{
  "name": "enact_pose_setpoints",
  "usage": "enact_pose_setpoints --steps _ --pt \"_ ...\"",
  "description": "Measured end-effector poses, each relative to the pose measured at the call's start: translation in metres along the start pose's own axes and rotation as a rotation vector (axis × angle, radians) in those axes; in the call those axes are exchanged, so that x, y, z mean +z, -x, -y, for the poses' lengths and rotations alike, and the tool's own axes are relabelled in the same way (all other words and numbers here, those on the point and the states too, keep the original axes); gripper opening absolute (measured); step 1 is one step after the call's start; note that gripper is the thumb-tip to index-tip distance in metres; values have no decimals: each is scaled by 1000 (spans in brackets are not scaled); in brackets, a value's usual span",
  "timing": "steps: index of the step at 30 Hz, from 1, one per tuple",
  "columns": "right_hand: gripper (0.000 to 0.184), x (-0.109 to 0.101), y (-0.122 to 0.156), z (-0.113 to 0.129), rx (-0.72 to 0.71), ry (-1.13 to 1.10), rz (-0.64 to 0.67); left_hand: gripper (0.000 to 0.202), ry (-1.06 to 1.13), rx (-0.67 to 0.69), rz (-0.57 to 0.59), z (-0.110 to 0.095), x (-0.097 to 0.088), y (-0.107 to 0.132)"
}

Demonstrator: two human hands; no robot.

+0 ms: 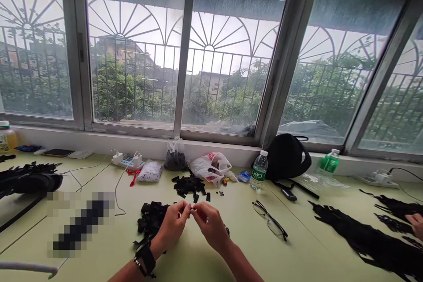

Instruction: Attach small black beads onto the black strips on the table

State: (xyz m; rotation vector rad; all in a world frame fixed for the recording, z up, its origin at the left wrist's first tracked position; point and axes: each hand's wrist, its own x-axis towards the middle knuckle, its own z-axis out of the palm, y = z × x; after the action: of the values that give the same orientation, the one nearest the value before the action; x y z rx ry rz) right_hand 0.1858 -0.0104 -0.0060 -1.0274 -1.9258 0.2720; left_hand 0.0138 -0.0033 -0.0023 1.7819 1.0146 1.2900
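Note:
Over the pale green table, my left hand [172, 225] and my right hand [211, 225] meet fingertip to fingertip. Both are closed in a pinch; whatever sits between the fingers is too small to make out. A dark watch [145, 257] is on my left wrist. Beside my left hand lies a heap of short black strips [148, 218], partly hidden behind it. Farther back is a second loose pile of black pieces [189, 185]. A few tiny dark parts [220, 193] lie to the right of that pile, and another small dark item shows just past my right hand.
Eyeglasses [269, 219] lie to the right, near a water bottle [259, 170] and a black bag [286, 157]. Plastic bags [211, 166] and a power strip [128, 162] with cables line the back. Long black strips [360, 240] cover the right side, where another person's hand [415, 224] shows.

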Motion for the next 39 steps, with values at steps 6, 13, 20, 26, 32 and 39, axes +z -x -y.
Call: enact_pose_setpoints --steps 6,13,20,26,32,39 --pt "26 0 2 4 -87 107 44 52 -1 -40 4 0 -2 -1" --pt "33 2 -1 6 136 -217 40 50 -10 -11 64 -5 -5 -1" --pt "31 -16 -11 -6 249 -289 -21 41 -214 32 -57 -8 -9 1" --pt "16 -45 -11 -32 184 104 49 24 -563 132 -232 -8 -20 -1" --pt "15 -56 -4 -44 131 335 181 31 -623 343 112 -12 -23 6" --pt "12 -50 -1 -43 145 400 190 15 -795 311 242 1 -14 9"
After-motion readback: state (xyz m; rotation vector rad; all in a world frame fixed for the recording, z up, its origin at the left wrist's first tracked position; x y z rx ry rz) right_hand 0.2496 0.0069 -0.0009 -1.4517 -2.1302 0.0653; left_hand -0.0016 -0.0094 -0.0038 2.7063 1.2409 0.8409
